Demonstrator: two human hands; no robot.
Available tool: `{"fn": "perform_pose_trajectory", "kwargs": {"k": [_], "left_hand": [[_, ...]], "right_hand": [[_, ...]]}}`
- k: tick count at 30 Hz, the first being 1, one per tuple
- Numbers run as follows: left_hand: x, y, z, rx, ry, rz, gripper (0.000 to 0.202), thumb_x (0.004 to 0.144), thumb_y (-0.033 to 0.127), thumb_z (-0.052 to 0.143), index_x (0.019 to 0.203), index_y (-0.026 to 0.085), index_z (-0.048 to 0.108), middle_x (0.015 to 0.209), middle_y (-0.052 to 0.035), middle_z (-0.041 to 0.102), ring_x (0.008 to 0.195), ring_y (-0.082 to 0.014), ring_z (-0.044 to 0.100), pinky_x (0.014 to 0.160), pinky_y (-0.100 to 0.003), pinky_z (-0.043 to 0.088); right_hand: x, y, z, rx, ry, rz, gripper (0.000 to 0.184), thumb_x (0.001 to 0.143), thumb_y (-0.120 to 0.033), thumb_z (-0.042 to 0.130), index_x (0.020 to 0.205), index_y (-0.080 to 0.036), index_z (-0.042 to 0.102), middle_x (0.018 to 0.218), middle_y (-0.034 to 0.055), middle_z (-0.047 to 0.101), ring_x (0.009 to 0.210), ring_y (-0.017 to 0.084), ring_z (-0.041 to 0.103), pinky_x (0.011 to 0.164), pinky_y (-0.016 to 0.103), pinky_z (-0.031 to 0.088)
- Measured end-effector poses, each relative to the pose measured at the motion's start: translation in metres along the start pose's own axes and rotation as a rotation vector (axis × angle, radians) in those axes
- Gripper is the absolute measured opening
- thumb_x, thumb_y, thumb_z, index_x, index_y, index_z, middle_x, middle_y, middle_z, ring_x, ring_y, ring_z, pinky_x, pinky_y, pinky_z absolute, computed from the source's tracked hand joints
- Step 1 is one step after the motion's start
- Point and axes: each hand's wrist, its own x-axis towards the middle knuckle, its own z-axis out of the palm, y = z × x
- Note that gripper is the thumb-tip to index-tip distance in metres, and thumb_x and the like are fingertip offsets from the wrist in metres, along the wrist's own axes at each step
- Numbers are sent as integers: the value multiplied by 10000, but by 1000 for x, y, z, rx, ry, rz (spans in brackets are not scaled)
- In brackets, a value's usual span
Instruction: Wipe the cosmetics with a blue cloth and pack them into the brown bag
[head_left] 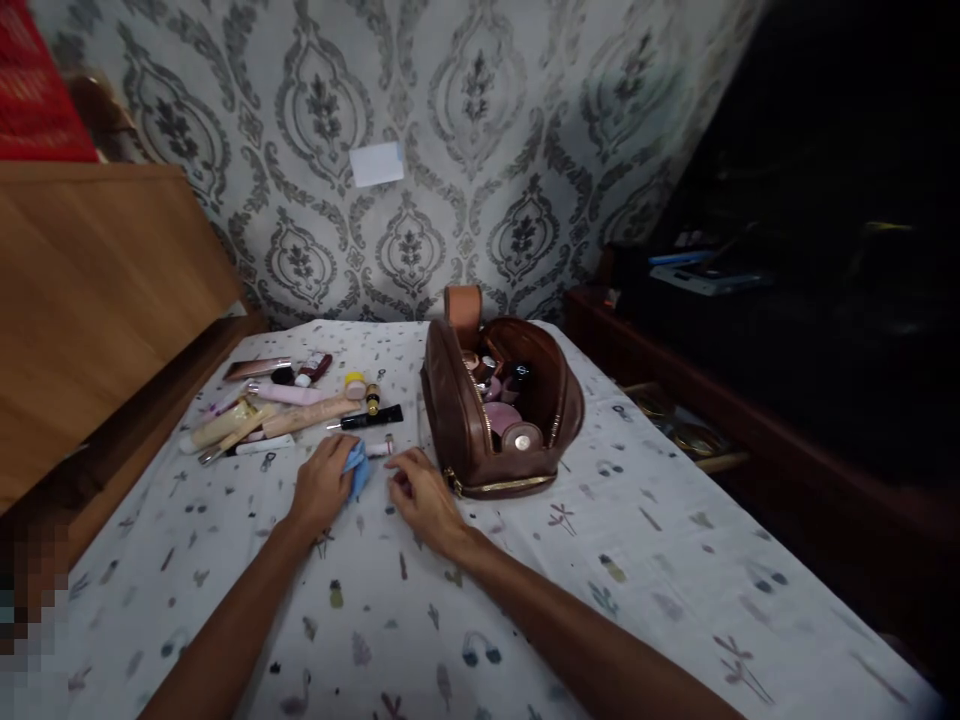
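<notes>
My left hand (325,482) is closed around a crumpled blue cloth (358,470), which rests just above or on the printed sheet. A small white tube (380,449) with a dark band shows beyond the cloth; whether the hand also grips it, I cannot tell. My right hand (424,497) hovers to the right, its fingers loosely bent and apart, with nothing visible in them. Close behind it stands an unzipped brown leather makeup bag (480,440). Inside are a pink round item (501,418) and several other cosmetics.
Several cosmetics lie in a cluster at the left: a pink tube (289,392), a beige tube (307,415), a black tube (375,417) and a yellow-lidded jar (355,384). A wooden panel (105,260) borders the left side. Patterned wallpaper (480,130) rises behind; an open drawer (686,435) is at right.
</notes>
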Motion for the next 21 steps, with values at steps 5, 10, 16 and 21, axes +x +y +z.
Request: {"fn": "perform_pose_trajectory", "kwargs": {"k": [5, 10, 16, 21], "left_hand": [[1, 0, -2, -22, -70, -44, 332, 823, 78, 447, 1080, 199, 620, 1025, -72, 657, 1001, -243, 598, 879, -367, 505], [1, 3, -5, -61, -67, -42, 336, 814, 44, 447, 1052, 202, 625, 1028, -68, 651, 1014, -244, 577, 890, -367, 494], [1, 2, -6, -114, -51, -45, 327, 811, 41, 442, 1035, 187, 631, 1014, -77, 652, 1015, -252, 567, 887, -371, 488], [2, -5, -1, -239, 59, -107, 368, 760, 31, 458, 1041, 182, 642, 1035, -82, 662, 1026, -249, 586, 915, -373, 483]], "right_hand": [[-1, 10, 5, 17, 8, -30, 223, 854, -65, 505, 1000, -170, 638, 964, 54, 580, 787, 155, 615, 741, 289, 512], [-1, 8, 4, 30, 14, -43, 229, 858, -77, 486, 1009, -171, 630, 1073, 86, 584, 787, 155, 623, 710, 290, 516], [0, 13, 4, 44, -7, -84, 245, 848, -77, 494, 1017, -181, 638, 1190, 103, 622, 781, 153, 632, 714, 298, 517], [1, 22, 8, 104, 8, -125, 234, 839, -95, 508, 1006, -183, 646, 1151, 88, 642, 751, 136, 627, 697, 280, 511]]}}
